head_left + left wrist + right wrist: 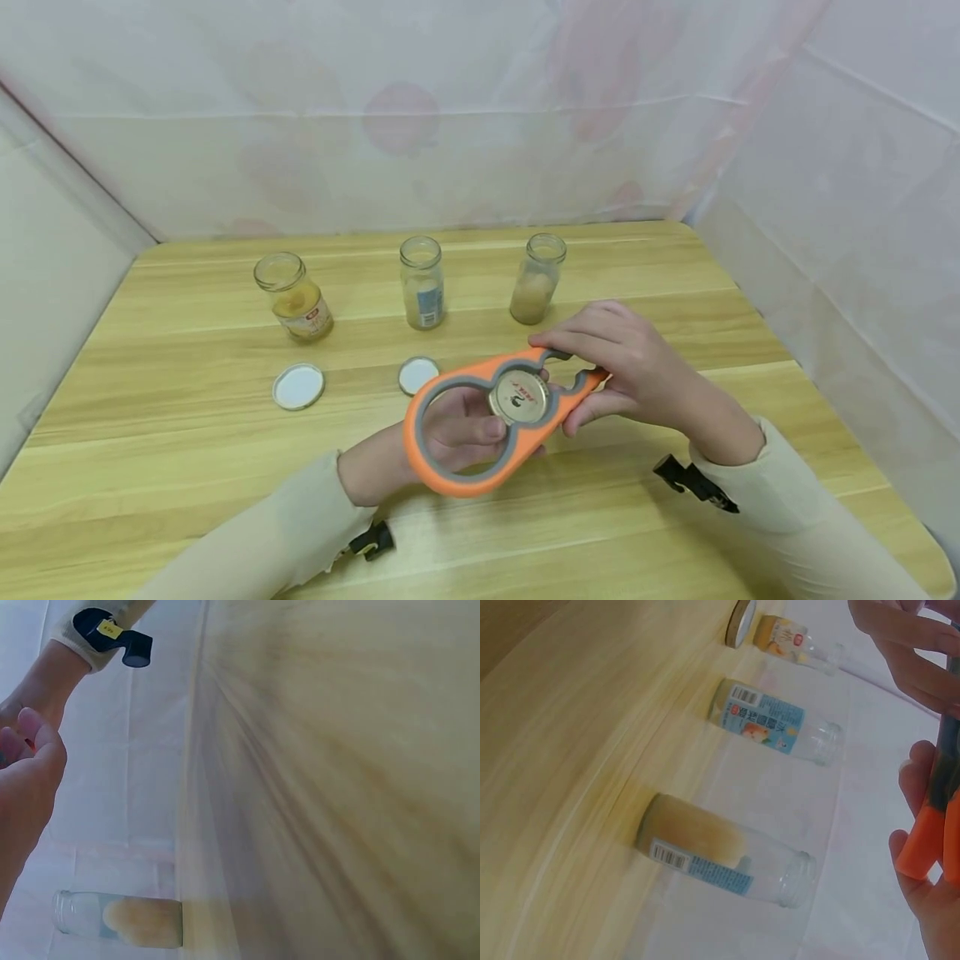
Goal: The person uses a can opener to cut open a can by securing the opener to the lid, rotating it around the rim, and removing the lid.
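Observation:
My right hand [626, 354] grips the handle ends of an orange and grey jar opener [444, 483], thumb on the near side and fingers on the far side. A gold jar lid [521, 397] with printing sits in the opener's middle ring. My left hand [457, 433] reaches under the opener, its thumb showing through the large ring at the lid's edge and its fingers below, holding the lid. In the right wrist view, the orange handle ends [922, 844] lie between thumb and fingers. The left wrist view catches only part of my left hand [26, 795].
Three open glass jars stand along the back: a wide one [302, 315] at left, a blue-labelled one [423, 292] in the middle, another [534, 287] at right, each with contents. Two lids, one large [298, 387] and one smaller [417, 376], lie white side up before them.

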`<state>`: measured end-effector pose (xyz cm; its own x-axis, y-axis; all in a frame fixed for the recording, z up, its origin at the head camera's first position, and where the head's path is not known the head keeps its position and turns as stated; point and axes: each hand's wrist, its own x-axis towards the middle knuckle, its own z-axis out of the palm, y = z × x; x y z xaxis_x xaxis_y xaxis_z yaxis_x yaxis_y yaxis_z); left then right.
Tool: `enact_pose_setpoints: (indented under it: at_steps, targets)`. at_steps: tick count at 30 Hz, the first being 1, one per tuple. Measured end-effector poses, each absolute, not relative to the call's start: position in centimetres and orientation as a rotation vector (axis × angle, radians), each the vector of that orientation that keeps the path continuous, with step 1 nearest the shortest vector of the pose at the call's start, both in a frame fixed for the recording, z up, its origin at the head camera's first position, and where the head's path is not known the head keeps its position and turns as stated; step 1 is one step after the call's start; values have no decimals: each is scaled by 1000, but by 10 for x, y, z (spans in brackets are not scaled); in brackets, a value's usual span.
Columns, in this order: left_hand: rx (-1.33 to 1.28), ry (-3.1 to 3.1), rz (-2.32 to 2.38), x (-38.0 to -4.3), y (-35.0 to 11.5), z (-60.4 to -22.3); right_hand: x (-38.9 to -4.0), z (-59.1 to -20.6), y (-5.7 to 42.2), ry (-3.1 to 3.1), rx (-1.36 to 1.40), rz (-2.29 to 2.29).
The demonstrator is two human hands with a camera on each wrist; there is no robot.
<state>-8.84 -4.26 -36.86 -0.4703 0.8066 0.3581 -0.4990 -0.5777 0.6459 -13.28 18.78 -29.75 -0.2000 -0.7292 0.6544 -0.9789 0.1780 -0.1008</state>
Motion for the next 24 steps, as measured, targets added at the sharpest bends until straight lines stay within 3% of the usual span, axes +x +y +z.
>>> enact_pose_setpoints:
  at_steps: [11,16,21,24]
  targets:
    - [931,707,2110,-90,-39,-369,-133,-296,191,-1985,1591,728]
    - [786,885,2111,-88,-43,-362,-132,-294,197,-2001,1598,770]
    - [439,1152,2037,-90,-48,-347,-130,-292,204,-1994,1575,812]
    - [476,1457,1891,-96,-47,-338,-130,-292,208,-1991,1561,818]
